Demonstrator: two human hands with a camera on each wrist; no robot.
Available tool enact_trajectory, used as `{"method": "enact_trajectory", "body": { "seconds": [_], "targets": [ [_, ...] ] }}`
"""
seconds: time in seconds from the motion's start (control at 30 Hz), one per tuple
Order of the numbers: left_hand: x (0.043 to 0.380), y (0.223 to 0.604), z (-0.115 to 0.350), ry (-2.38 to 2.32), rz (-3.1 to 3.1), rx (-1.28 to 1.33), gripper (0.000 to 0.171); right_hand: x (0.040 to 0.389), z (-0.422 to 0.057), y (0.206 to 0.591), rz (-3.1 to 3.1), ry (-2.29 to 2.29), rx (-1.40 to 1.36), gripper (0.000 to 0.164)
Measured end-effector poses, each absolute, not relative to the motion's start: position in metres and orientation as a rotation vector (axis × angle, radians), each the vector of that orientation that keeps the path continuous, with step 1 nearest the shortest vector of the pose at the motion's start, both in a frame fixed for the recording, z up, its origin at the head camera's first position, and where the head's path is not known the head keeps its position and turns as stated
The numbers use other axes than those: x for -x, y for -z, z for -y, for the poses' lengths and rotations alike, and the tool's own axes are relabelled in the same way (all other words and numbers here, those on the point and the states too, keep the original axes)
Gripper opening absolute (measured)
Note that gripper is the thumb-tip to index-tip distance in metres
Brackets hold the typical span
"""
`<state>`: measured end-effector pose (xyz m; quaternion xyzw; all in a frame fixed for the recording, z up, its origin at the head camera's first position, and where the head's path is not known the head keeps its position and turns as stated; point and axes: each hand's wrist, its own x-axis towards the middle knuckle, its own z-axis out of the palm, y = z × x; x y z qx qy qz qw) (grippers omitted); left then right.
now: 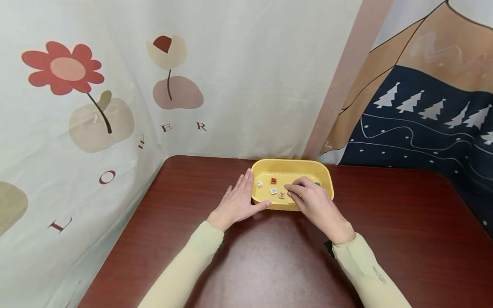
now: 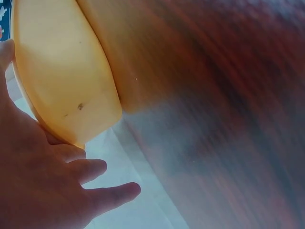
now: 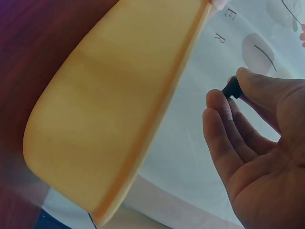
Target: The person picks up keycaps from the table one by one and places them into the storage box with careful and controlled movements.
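A yellow plastic basin (image 1: pixel 290 206) stands at the table's far side. My left hand (image 1: pixel 239 203) lies with straight fingers against its left end, the thumb along the near rim. Above the basin my right hand (image 1: pixel 316 204) pinches a small dark piece (image 3: pixel 232 88) between thumb and fingertips, best seen in the right wrist view. Small square pieces lie on the basin floor: a red one (image 1: pixel 273 181), a white one (image 1: pixel 273 191), another white one (image 1: pixel 259 184) and a beige one (image 1: pixel 282 195). A dark teal piece (image 1: pixel 317 184) shows partly behind my right hand. The pieces' exact kind cannot be told.
A dark reddish-brown table (image 1: pixel 393 222) extends around the basin. Behind its far edge hangs a light curtain (image 1: pixel 246 85) with printed flowers. To the right, a navy cloth (image 1: pixel 416 128) with white trees hangs beside the table.
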<state>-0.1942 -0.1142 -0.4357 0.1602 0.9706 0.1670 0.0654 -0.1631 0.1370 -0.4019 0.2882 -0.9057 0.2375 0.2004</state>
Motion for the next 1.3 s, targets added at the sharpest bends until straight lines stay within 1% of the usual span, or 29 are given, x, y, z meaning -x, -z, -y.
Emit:
{"method": "enact_trajectory", "body": {
  "seconds": [0.73, 1.3],
  "targets": [
    [0.194, 0.434, 0.113, -0.485, -2.93, -0.489, 0.115, 0.189, -0.136, 0.422, 2.652, -0.689, -0.7, 0.018],
    [0.193, 0.435, 0.114, -0.492, -2.926, -0.484, 0.115, 0.201, -0.133, 0.424, 2.906, -0.672, -0.602, 0.014]
  ]
}}
